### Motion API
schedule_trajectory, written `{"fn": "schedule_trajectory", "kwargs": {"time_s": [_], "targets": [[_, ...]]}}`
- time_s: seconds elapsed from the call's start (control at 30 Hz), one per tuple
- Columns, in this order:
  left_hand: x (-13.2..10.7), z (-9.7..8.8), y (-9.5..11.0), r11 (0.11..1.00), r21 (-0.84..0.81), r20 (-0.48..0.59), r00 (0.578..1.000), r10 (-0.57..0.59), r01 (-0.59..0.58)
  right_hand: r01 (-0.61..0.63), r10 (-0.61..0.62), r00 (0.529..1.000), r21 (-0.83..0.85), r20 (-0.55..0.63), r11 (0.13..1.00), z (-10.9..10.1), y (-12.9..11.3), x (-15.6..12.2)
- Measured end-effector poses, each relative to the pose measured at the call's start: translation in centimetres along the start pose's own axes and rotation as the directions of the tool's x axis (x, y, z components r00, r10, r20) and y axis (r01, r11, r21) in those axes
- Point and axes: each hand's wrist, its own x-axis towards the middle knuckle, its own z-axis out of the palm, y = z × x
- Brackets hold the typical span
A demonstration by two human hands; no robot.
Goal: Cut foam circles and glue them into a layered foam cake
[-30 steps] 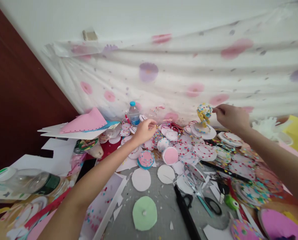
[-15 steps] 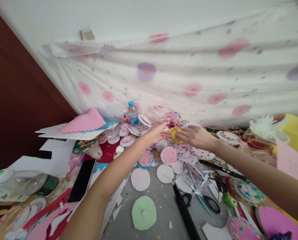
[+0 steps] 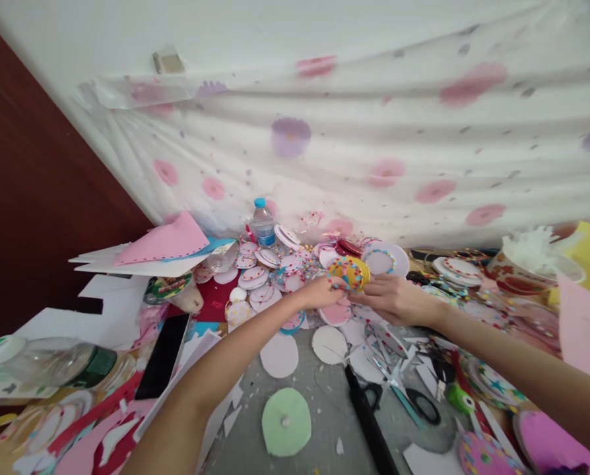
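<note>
Floral sheeting (image 3: 334,145) hangs behind the grip, and a grey table (image 3: 325,422) spreads beneath it. Right hand (image 3: 396,300) and left hand (image 3: 325,292), fingers nearly closed, pinch a yellow piece (image 3: 358,269) (dotted red and blue) between them.

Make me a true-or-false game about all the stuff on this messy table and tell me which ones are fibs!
1. The left hand and the right hand are both at a yellow piece. True.
2. The blue-capped bottle lies on its side. False: the blue-capped bottle stands upright.
3. Pink paper lies over white sheets. True.
4. The green disc is in the right hand. False: the green disc lies on the gray surface.
5. The wall cover has pink and purple flowers. True.
</note>
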Motion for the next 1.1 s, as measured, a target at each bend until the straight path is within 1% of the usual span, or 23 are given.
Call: {"fn": "schedule_trajectory", "kwargs": {"time_s": [0.03,0.1,0.13,0.2,0.23,0.3,0.37,0.5,0.63,0.77,0.83,0.87,0.9,1.0,1.03,1.07,1.1], "targets": [[-0.1,0.3,-0.3,0.999,0.042,-0.015,1.0,0.028,-0.027,-0.045,0.045,0.999,0.015,-0.002,0.999,-0.1,0.1,-0.7],[-0.3,0.8,-0.7,0.991,0.112,-0.051,0.995,0.083,-0.077,-0.181,0.181,0.983,0.025,-0.008,0.983,-0.1,0.6,-1.9],[-0.3,0.9,-1.0,0.985,0.14,-0.072,0.991,0.109,-0.098,-0.26,0.26,0.966,0.022,-0.008,0.965,0.0,0.8,-2.4],[-0.1,1.0,-1.4,0.975,0.182,-0.12,0.982,0.148,-0.125,-0.406,0.406,0.914,0.005,0.004,0.914,0.4,1.2,-2.7],[0.1,1.0,-1.6,0.972,0.197,-0.147,0.976,0.162,-0.132,-0.463,0.463,0.886,-0.004,0.015,0.886,0.6,1.4,-2.6],[0.4,1.0,-1.9,0.967,0.215,-0.197,0.964,0.18,-0.137,-0.536,0.536,0.843,-0.017,0.046,0.844,1.1,1.6,-1.9],[0.7,1.0,-2.1,0.966,0.22,-0.241,0.951,0.192,-0.139,-0.565,0.564,0.822,-0.014,0.079,0.825,1.6,1.5,-1.0],[0.7,0.9,-2.0,0.968,0.206,-0.312,0.928,0.203,-0.143,-0.576,0.57,0.814,0.031,0.113,0.817,2.0,1.3,0.5],[0.4,0.8,-1.6,0.97,0.183,-0.32,0.923,0.214,-0.161,-0.615,0.607,0.788,0.068,0.104,0.786,1.6,1.5,0.9],[0.2,0.4,-1.6,0.976,0.137,-0.326,0.923,0.204,-0.167,-0.674,0.666,0.738,0.068,0.107,0.735,0.6,2.2,0.4],[0.1,0.1,-2.0,0.981,0.104,-0.332,0.925,0.187,-0.161,-0.727,0.721,0.686,0.058,0.098,0.684,0.0,2.9,0.0],[0.1,-0.1,-2.2,0.984,0.088,-0.333,0.926,0.177,-0.157,-0.765,0.76,0.644,0.051,0.085,0.642,-0.2,3.4,-0.3],[0.0,-0.3,-2.4,0.986,0.072,-0.333,0.928,0.167,-0.152,-0.809,0.806,0.588,0.044,0.064,0.587,-0.3,3.9,-0.6],[-0.2,-0.8,-3.0,0.989,0.035,-0.32,0.936,0.144,-0.141,-0.921,0.922,0.386,0.056,0.013,0.385,0.0,5.6,-1.5],[-0.3,-0.8,-3.1,0.99,0.024,-0.314,0.939,0.14,-0.14,-0.939,0.941,0.337,0.079,0.022,0.335,0.2,6.1,-1.7],[-0.3,-0.8,-3.2,0.99,0.012,-0.31,0.941,0.137,-0.141,-0.946,0.95,0.31,0.11,0.043,0.304,0.4,6.5,-1.8],[-0.4,-0.8,-3.2,0.99,-0.002,-0.311,0.941,0.135,-0.143,-0.945,0.951,0.303,0.149,0.068,0.29,0.6,6.8,-1.9]]}}
